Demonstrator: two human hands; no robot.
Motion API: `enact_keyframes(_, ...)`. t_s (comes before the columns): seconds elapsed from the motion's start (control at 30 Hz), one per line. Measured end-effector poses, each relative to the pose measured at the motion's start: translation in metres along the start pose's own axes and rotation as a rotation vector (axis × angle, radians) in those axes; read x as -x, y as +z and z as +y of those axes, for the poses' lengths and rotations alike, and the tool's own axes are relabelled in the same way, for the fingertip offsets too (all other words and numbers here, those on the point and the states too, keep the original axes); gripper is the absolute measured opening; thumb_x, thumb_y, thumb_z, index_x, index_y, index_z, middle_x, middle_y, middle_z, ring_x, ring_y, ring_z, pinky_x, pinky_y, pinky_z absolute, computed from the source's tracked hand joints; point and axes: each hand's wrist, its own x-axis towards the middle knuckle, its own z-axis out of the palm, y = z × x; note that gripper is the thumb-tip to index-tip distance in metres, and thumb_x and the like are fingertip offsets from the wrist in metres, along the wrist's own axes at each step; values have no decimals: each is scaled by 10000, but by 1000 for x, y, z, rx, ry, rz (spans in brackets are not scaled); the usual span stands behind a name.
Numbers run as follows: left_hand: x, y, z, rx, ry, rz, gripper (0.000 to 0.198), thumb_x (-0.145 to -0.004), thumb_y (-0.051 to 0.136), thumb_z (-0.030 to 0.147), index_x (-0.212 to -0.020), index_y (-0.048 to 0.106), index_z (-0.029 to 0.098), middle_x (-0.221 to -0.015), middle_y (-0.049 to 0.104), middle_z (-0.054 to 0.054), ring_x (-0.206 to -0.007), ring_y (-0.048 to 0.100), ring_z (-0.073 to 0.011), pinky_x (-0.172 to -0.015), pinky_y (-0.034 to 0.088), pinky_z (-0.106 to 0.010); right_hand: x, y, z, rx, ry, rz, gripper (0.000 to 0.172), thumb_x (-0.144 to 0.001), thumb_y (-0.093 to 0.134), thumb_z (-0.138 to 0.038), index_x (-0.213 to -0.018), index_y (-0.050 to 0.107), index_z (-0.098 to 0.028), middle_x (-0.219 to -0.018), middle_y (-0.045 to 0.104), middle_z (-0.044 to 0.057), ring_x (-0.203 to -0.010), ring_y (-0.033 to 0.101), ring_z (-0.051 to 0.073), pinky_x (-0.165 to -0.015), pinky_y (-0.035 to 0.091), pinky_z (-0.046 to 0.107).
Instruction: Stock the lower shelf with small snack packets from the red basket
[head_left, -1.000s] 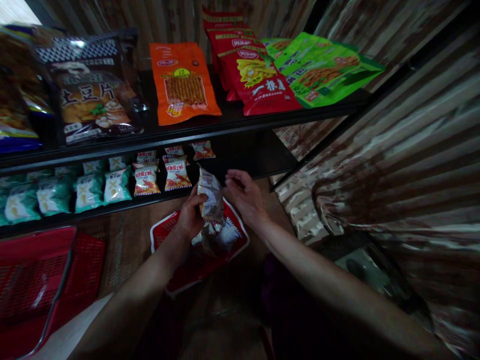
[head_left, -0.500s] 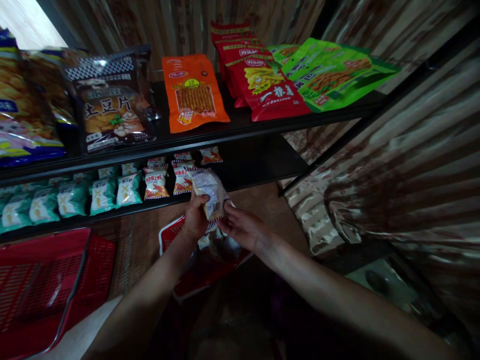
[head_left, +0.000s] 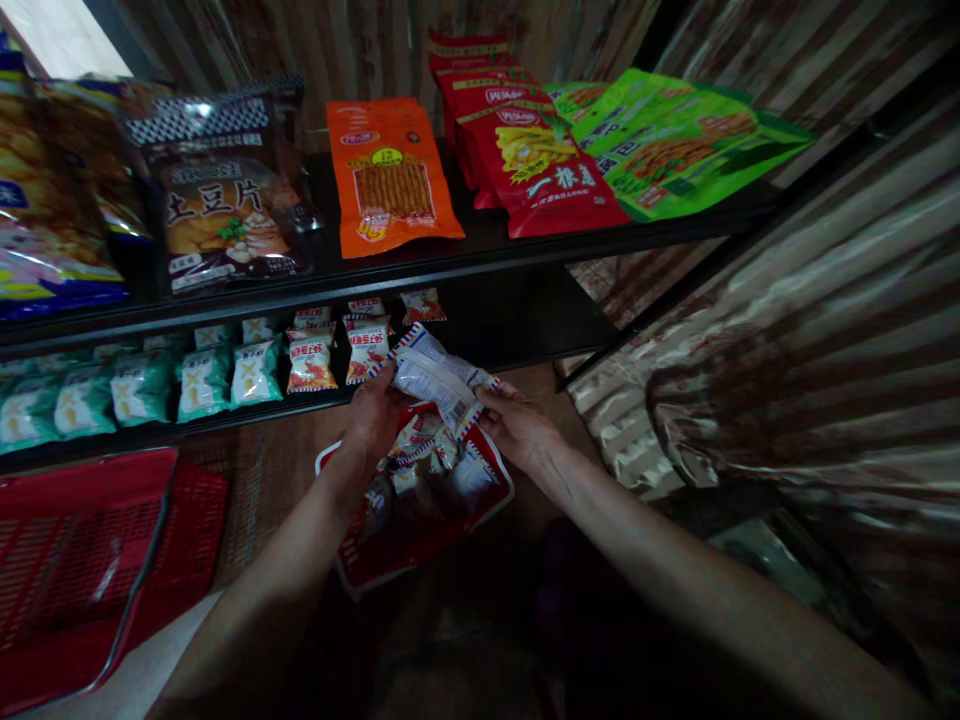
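Between my two hands is a small white snack bag (head_left: 439,378) with striped ends, its printed back and barcode facing up. My left hand (head_left: 375,412) pinches its left end, and my right hand (head_left: 516,422) grips the right edge. Directly beneath, a red basket (head_left: 352,560) with a pale rim holds several similar snack bags (head_left: 420,470). Just beyond my left hand, white-and-orange snack bags (head_left: 367,350) stand on the lower black shelf (head_left: 525,320).
Teal snack bags (head_left: 202,383) line the lower shelf at left. Above are dark potato chip bags (head_left: 225,215), an orange bag (head_left: 394,190), red bags (head_left: 544,170) and green bags (head_left: 667,150). Another red basket (head_left: 199,520) stands at lower left. A striped curtain (head_left: 810,400) hangs at right.
The snack bag has been turned and spread flatter between my hands, which have moved apart. More of the basket and the bags inside it now shows.
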Motion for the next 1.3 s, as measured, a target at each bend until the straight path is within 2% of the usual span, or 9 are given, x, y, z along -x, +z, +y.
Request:
enact_keyframes(0.23, -5, -2, -1, -22, 26, 66, 159, -834, 586, 275, -880, 639, 133, -821, 700, -76, -767, 672, -203, -749, 543, -355, -2, 0, 1, -55, 47, 38, 196, -723, 627, 19, -704, 633, -175, -647, 691, -14, -567, 624, 104, -555, 529, 208)
enact_keyframes(0.4, -7, -3, -3, -36, 10, 99, 164, -880, 513, 239, -867, 638, 134, -815, 702, -69, -731, 672, -183, -742, 550, -353, -2, -4, 4, -38, 69, 68, 191, -694, 671, 1, -700, 616, -182, -641, 676, -29, -562, 609, 99, -554, 521, 215)
enact_keyframes(0.63, 2, 1, 4, 18, 3, 84, 125, -866, 539, 209, -849, 636, 131, -806, 707, -59, -751, 669, -172, -749, 548, -318, 2, -6, 0, -13, 49, 57, 118, -708, 714, -123, -742, 626, -193, -669, 670, -41, -580, 595, 85, -576, 501, 212)
enact_keyframes(0.8, -2, -11, 8, 1, 29, 14, 81, -759, 659, 178, -830, 657, 138, -823, 701, -50, -760, 654, -166, -721, 536, -291, 6, -6, -8, 19, -5, 35, 169, -643, 782, -162, -682, 619, -186, -656, 668, -35, -597, 604, 94, -616, 500, 229)
enact_keyframes(0.97, -7, -24, 22, -257, 122, -77, 348, -612, 796, 282, -929, 713, 163, -880, 708, -48, -709, 620, -141, -627, 489, -247, 9, -7, -14, 151, -111, 37, 126, -627, 782, -174, -697, 678, -181, -671, 699, -2, -595, 610, 112, -612, 499, 248)
enact_keyframes(1.07, -6, -24, 27, -356, 166, -79, 414, -538, 841, 359, -883, 726, 162, -806, 702, -32, -680, 598, -132, -634, 465, -252, 7, -9, -13, 226, -159, 10, 155, -596, 802, -225, -708, 703, -183, -690, 715, 17, -622, 625, 134, -625, 506, 272)
enact_keyframes(1.2, -5, -22, 22, -393, 203, -101, 339, -523, 836, 376, -752, 714, 158, -666, 651, 7, -609, 542, -98, -616, 431, -237, 5, -9, -10, 298, -195, -23, 221, -560, 816, -300, -729, 729, -186, -716, 726, 29, -634, 629, 147, -640, 506, 298)
enact_keyframes(1.3, -6, -20, 14, -387, 243, -33, 292, -544, 808, 387, -662, 670, 159, -604, 610, 21, -569, 512, -93, -585, 418, -234, 5, -7, -10, 309, -227, -36, 251, -546, 815, -338, -733, 734, -190, -725, 727, 21, -634, 624, 141, -651, 502, 299)
